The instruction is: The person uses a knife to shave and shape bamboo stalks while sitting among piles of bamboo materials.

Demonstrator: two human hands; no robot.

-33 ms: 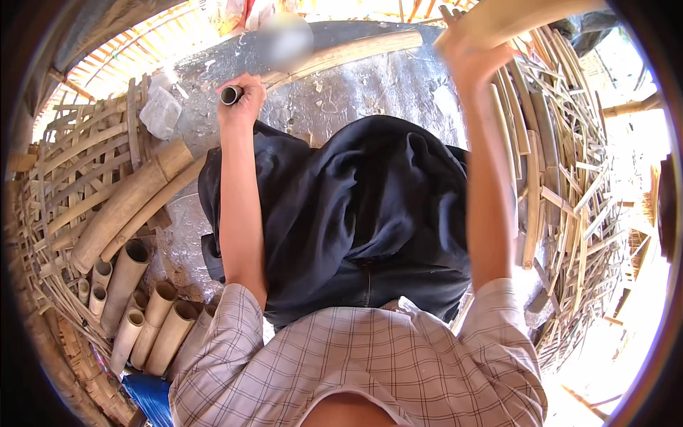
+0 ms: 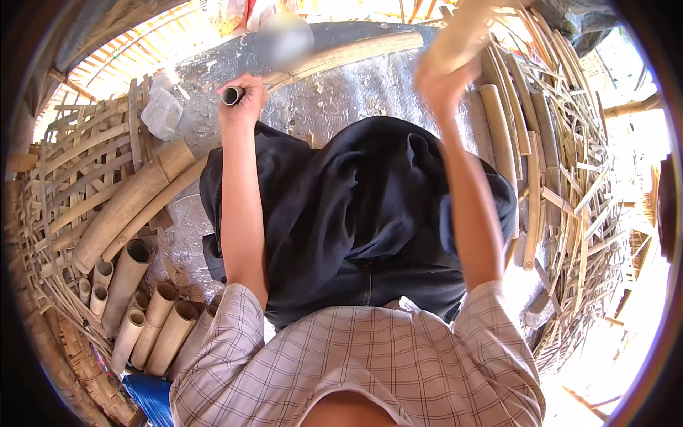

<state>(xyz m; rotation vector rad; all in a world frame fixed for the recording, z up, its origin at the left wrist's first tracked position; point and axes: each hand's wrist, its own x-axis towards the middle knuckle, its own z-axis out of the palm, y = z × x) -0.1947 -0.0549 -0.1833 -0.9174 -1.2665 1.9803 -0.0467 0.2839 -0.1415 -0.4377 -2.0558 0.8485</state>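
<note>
"Two hands, and both hold something?"

"Both do. The left hand (image 2: 250, 103) is wrapped round a tube (image 2: 232, 95), at the left end of the long bamboo length (image 2: 356, 55). The right hand (image 2: 445, 84) is smeared by blur, yet it looks clamped on a pale wooden piece (image 2: 466, 32), just beside that length's right end."

"How does each held thing lie from its hand?"

"The tube turns its hollow end toward the viewer, so its long axis seems to run nearly along the line of sight. The wooden piece slants out of the right hand, away from the person and rightward, past the right end of the bamboo length."

"And that length's own axis?"

"Crosswise, spanning the gap between the hands, with its right end farther from the person than its left."

"Which hand is nearer to it?"

"The left looks nearer, though I cannot tell whether it touches. Blur hides any contact on the right."

"What lies around it?"

"Black trousers (image 2: 363, 192) on its near side, a grey stone (image 2: 162, 114) off its left end, and bamboo pieces (image 2: 498, 128) stacked beyond its right."
</note>
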